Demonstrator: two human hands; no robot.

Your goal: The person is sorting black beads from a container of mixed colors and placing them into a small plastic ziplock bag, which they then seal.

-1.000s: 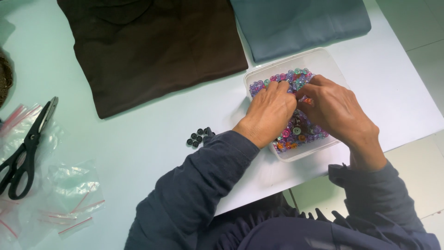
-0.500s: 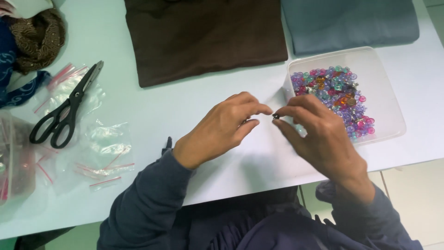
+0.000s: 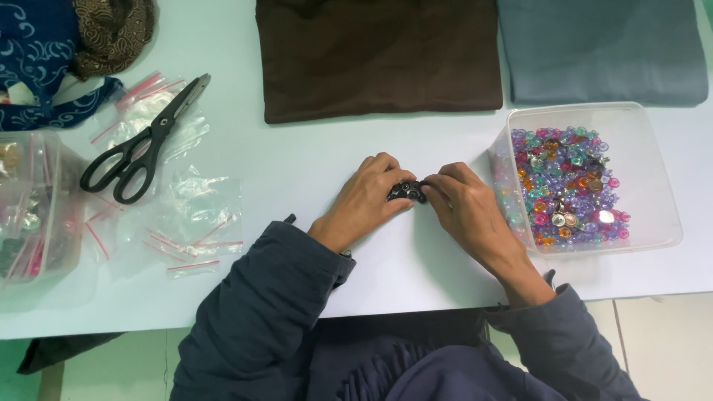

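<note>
Head view: my left hand (image 3: 368, 199) and right hand (image 3: 464, 206) pinch a cluster of small black buttons (image 3: 407, 191) on the tabletop (image 3: 312, 160); light, hard and slippery, I judge, best gripped by their rims. The clear tub (image 3: 653, 178) holds coloured beads (image 3: 568, 186); scissors (image 3: 145, 145) lie left.

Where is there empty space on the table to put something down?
Bare table lies between the scissors and the hands, below the brown cloth. More lies near the front edge, under the hands. It is crowded on the left with small plastic bags, and on the right by the tub of colourful beads.
</note>
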